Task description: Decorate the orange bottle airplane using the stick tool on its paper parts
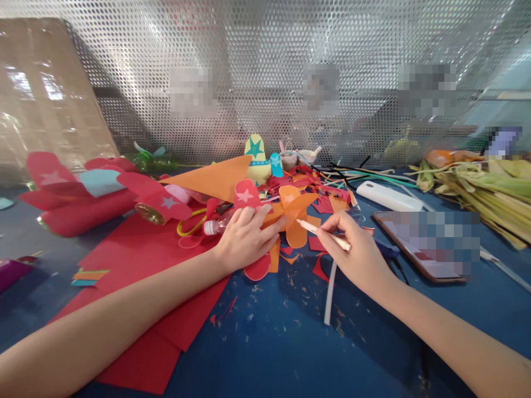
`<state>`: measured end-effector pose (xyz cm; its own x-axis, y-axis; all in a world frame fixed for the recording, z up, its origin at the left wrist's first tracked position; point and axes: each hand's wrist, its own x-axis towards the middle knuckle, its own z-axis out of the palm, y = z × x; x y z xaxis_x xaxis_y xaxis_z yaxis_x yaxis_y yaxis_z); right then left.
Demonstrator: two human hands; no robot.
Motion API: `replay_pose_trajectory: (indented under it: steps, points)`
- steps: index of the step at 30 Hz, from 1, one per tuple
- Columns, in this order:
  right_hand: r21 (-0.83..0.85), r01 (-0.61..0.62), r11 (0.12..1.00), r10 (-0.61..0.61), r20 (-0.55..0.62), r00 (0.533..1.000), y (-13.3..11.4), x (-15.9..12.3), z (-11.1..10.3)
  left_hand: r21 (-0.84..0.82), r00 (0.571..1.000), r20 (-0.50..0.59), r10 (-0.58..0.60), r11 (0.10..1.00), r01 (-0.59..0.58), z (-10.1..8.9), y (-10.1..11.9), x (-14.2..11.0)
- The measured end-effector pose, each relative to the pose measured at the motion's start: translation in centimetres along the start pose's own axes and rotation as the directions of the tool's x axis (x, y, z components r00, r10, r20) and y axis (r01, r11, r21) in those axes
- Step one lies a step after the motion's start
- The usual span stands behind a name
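Note:
My left hand (249, 237) is laid over a small toy plane made from a plastic bottle, its fingers bent around the body. The bottle's white cap (210, 228) sticks out to the left, and a red paper wing with a pale star (245, 193) rises behind the hand. At the fingertips is an orange paper piece (295, 213) with several petal-like arms. My right hand (352, 249) pinches a white pen (309, 226), its tip at the orange piece. Most of the bottle is hidden under my left hand.
Red paper sheets (136, 265) spread at left, near a finished red plane (87, 204). Paper scraps and thin strips lie behind the hands. A phone (423, 249), a white glue-gun-like tool (388, 196) and dried husks (485, 193) are at right. A perforated metal screen (257, 50) stands behind.

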<state>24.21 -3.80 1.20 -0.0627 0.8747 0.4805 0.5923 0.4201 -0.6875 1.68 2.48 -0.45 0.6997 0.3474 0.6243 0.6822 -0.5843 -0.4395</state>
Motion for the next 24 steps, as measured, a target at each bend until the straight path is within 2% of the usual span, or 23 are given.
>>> replay_pose_trajectory:
  steps: [8,15,24]
  points:
    - [-0.019,-0.001,1.000,0.001,-0.006,1.000,0.01,-0.06,-0.15,0.003,1.000,0.031,0.005,1.000,-0.005,-0.11,-0.01,-0.05]
    - [-0.024,-0.003,1.000,0.003,-0.013,1.000,-0.03,-0.05,-0.19,0.004,1.000,-0.009,0.000,1.000,0.000,0.04,0.01,0.00]
    - [-0.063,-0.032,0.997,0.030,-0.041,0.999,-0.13,-0.03,-0.26,-0.001,1.000,0.005,-0.003,1.000,0.003,0.03,0.04,-0.13]
